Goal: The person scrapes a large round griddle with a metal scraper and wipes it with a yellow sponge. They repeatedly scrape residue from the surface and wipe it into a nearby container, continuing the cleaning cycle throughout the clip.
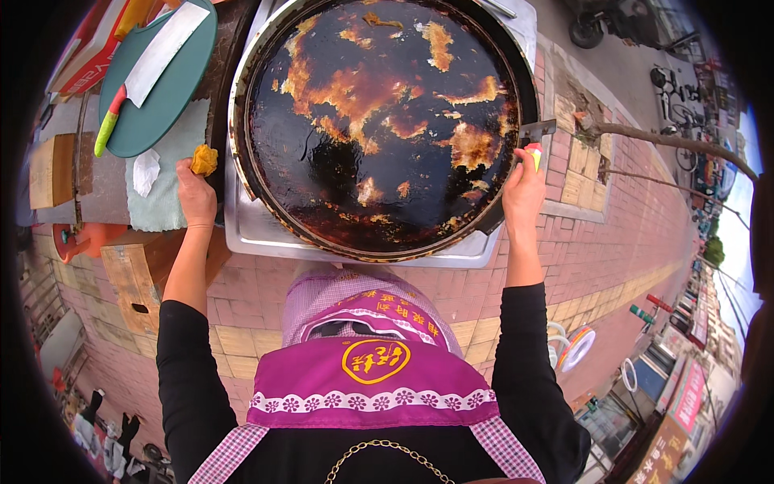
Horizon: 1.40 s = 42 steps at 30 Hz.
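A large round dark griddle pan (387, 121) with browned residue lies before me on a metal tray (284, 242). My left hand (198, 196), beside the pan's left edge, grips a crumpled yellow-brown cloth or wad (204, 160). At the pan's right rim, my right hand (525, 187) is closed around the red and yellow-green handle (533, 156) of a tool with a flat metal blade (540, 129). A small brown scrap (382, 22) lies near the pan's far side. To the left, a cleaver-like knife (164, 54) rests on a round green board (181, 100).
A pale green cloth (163, 209) with a crumpled white tissue (146, 172) lies left of the pan. Wooden boxes (130, 284) and an orange container (94, 240) stand at the left. A thin tree trunk (671, 138) rises at the right. Brick paving surrounds the stand.
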{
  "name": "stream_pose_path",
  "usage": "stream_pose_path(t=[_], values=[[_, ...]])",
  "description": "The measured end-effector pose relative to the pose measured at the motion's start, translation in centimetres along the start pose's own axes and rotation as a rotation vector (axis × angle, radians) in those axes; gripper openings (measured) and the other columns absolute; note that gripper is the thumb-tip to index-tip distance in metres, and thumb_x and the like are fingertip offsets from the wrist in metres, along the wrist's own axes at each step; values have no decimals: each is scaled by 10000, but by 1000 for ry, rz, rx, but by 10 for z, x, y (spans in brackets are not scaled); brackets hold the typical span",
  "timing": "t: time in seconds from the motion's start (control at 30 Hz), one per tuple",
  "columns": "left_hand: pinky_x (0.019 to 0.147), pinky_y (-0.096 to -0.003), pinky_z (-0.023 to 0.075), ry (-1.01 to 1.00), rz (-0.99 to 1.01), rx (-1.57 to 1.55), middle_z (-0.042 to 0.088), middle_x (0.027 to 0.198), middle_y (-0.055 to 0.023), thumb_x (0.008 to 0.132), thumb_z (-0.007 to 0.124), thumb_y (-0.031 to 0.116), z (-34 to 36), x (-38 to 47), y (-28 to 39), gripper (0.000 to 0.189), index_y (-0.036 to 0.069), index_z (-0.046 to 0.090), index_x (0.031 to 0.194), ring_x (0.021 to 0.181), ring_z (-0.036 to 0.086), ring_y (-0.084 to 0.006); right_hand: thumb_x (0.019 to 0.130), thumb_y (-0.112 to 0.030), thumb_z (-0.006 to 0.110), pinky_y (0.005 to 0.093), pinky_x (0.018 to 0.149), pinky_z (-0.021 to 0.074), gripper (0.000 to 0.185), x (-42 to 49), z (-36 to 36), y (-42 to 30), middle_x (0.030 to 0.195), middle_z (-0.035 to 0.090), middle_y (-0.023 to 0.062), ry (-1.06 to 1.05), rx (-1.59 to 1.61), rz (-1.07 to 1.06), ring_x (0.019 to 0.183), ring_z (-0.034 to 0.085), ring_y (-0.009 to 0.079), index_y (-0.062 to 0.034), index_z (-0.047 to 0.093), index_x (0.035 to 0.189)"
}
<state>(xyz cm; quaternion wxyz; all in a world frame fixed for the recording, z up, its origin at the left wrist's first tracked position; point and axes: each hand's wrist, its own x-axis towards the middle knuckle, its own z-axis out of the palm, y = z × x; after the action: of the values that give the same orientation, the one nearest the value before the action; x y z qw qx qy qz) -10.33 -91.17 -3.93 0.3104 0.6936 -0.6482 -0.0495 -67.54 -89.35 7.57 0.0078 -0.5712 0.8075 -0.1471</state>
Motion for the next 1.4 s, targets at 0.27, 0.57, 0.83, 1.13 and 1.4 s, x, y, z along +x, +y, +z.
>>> stream_pose_path(t=[0.27,0.57,0.83,1.13,1.4], values=[[867,-465,476,-21,13,34,547,1126,-229,883,436,-93,0,-1,-3,325,-8,408,1195,997,571,-462,946,-79,569,517,747,493,266,3,22,-8,918,600,256,70,-11,39,844,611,458,-144,634,1196],[888,-464,466,-39,-6,36,539,1133,-238,877,432,-97,-2,1,-3,342,-8,406,1206,994,560,-469,958,-114,548,517,704,483,243,15,41,-4,821,614,244,124,-72,33,774,613,444,-163,631,1181],[883,-465,467,-34,20,6,535,1143,-238,858,437,-114,-1,0,-5,382,3,396,1219,997,556,-472,959,-99,554,530,724,472,207,25,42,-12,843,604,260,90,-73,78,814,599,456,-136,609,1155],[861,-465,479,-23,20,56,547,1133,-224,865,442,-110,-2,0,-4,363,2,404,1209,986,573,-462,972,-116,545,532,710,497,200,39,50,-2,903,589,262,58,-91,22,802,614,467,-130,587,1167],[870,-464,482,-17,27,34,553,1144,-224,865,450,-115,-2,1,-4,369,5,406,1211,997,579,-460,964,-108,547,526,734,498,216,48,52,-4,902,600,267,48,-91,3,816,620,461,-133,582,1175]])
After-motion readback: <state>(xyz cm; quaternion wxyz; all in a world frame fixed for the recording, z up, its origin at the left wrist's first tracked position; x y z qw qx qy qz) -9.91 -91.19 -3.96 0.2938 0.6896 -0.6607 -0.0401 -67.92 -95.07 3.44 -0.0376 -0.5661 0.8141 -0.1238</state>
